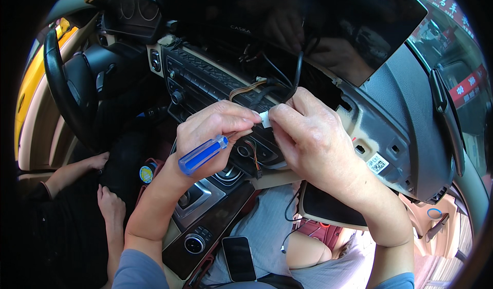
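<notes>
A dark grey dashboard (403, 117), its beige inner panel exposed at right, spans the frame from upper left to right. A big black screen (341, 19) tilts across the top centre, reflecting hands in its glass. At lower left sits another person (64, 227) in dark clothes, with both forearms bare. The centre console (218, 225), trimmed in dark wood, slants through the lower middle, and a black steering wheel (53, 73) stands at upper left.

In the middle of the frame are the working hands. The right hand (313, 129) has its grip pinched on a small white piece; the left hand (213, 127) has its grip closed around a screwdriver, fingertips meeting the white piece's left side.

A black phone (239, 258) lies on the lap at lower centre. The screwdriver's clear blue handle (203, 154) points to the lower left, left of centre. A black cable (298, 70) drops from beneath the screen towards the right hand. Smallest, the white piece (265, 119) sits at the frame's centre, between both hands' fingertips.
</notes>
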A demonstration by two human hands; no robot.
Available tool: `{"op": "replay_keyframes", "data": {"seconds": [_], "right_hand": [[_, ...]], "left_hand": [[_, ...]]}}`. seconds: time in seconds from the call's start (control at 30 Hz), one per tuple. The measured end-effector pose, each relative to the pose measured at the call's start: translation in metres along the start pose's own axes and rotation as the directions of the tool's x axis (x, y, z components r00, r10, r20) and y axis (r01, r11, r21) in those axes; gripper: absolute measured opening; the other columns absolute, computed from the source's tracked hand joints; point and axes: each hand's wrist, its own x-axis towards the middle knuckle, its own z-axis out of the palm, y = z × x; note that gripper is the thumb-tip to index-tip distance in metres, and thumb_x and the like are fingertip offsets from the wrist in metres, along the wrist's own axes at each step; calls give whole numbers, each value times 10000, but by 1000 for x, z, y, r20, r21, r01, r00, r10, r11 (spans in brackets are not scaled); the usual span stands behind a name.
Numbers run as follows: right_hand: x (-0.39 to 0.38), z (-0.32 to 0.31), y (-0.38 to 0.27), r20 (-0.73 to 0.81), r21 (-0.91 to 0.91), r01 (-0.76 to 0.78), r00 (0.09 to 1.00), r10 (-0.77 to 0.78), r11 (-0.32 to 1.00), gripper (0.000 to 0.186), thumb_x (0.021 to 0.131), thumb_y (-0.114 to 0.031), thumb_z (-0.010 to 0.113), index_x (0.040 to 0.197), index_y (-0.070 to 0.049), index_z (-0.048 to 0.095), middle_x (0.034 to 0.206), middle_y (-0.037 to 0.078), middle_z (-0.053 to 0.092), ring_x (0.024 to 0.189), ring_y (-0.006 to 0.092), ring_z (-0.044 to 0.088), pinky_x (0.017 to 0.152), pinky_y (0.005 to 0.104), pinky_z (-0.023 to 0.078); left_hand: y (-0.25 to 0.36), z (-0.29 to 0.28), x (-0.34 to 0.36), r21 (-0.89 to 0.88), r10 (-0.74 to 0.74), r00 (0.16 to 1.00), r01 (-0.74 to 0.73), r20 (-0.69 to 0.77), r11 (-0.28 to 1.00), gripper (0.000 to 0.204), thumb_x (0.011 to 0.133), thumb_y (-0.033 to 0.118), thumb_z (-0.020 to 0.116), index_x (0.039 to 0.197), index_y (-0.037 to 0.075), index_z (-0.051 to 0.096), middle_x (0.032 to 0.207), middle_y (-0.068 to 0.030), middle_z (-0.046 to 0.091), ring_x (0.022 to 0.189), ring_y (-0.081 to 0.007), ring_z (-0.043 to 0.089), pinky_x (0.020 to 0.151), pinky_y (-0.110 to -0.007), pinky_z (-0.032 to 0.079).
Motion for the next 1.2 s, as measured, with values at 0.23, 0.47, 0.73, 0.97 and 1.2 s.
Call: {"op": "replay_keyframes", "data": {"seconds": [0.23,0.47,0.73,0.97,1.2], "right_hand": [[0,0,1,9,12,8,1000,-8,1000,101,873,22,695,952,-8,639,906,153,566,806,298,658,664,410,575],[-2,1,2,-3,22,-3,1000,3,1000,110,886,12,714,975,-16,656,916,156,585,822,316,667,678,415,567],[-2,0,1,14,-15,9,1000,-9,1000,107,895,-1,697,967,-14,619,927,163,569,848,322,671,707,421,580],[-2,-1,1,15,-36,16,1000,-15,999,119,905,-6,715,975,-13,618,928,159,566,848,309,667,702,407,575],[-2,0,0,8,-45,12,1000,-12,999,111,899,0,714,962,-15,624,927,156,568,848,304,669,698,403,575]], "left_hand": [[-1,17,-5,-31,-34,989,30,-141,999,208,924,-53,789,1077,26,673,1055,-164,797,999,-297,793,867,-374,650],[-4,32,-12,-55,-39,968,27,-246,998,101,1013,-6,723,1085,20,656,1035,-159,782,990,-276,761,885,-368,626],[4,59,-19,-135,-167,878,118,-448,984,124,1013,-51,699,1090,20,632,1063,-132,770,1179,-265,679,954,-342,590],[9,63,-17,-218,-258,846,172,-467,961,143,1020,-65,679,1122,12,615,1078,-145,757,1196,-286,688,989,-340,593],[5,49,-15,-119,-201,898,167,-390,979,118,1024,-39,690,1106,24,633,1070,-140,767,1144,-316,730,935,-377,613]]}}
